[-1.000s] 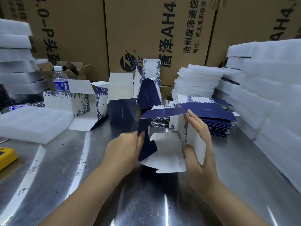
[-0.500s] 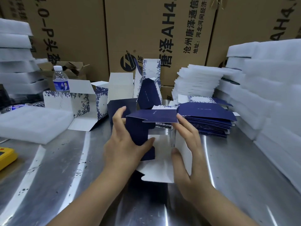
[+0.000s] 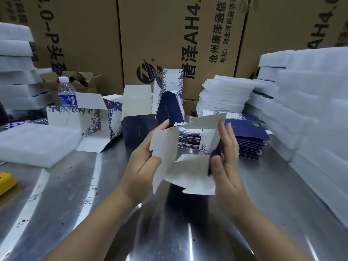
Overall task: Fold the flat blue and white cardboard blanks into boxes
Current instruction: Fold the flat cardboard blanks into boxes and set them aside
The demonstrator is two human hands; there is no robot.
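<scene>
1. Your left hand (image 3: 145, 164) pinches the left panel of the blank (image 3: 190, 174): thumb on the white inner face, fingers straight up behind it.
2. Your right hand (image 3: 227, 161) pinches the blank's right wall: thumb pressed on the dark blue edge, fingers straight along the outer side.
3. The blank is at frame centre, held above the metal table (image 3: 90, 208) and half opened into a tube. White inside faces you, top flap tilted up, bottom flap hanging loose toward you.
4. The stack of flat blanks (image 3: 250, 134) lies on the table just behind your right hand, right of centre.
5. Opened boxes stand behind the blank: a white floral box (image 3: 84, 119) at left of centre, a dark blue box (image 3: 137, 130) beside it, more upright behind.
6. Water bottle (image 3: 66, 93) at upper left, behind the floral box.
7. White foam sheets (image 3: 310, 113) are piled along the right edge, with a smaller pile at upper centre; one foam slab (image 3: 35, 142) lies at left.
8. Part of a yellow object (image 3: 5, 182) shows at the left edge.
9. Brown printed cartons (image 3: 169, 34) fill the top of the frame.
</scene>
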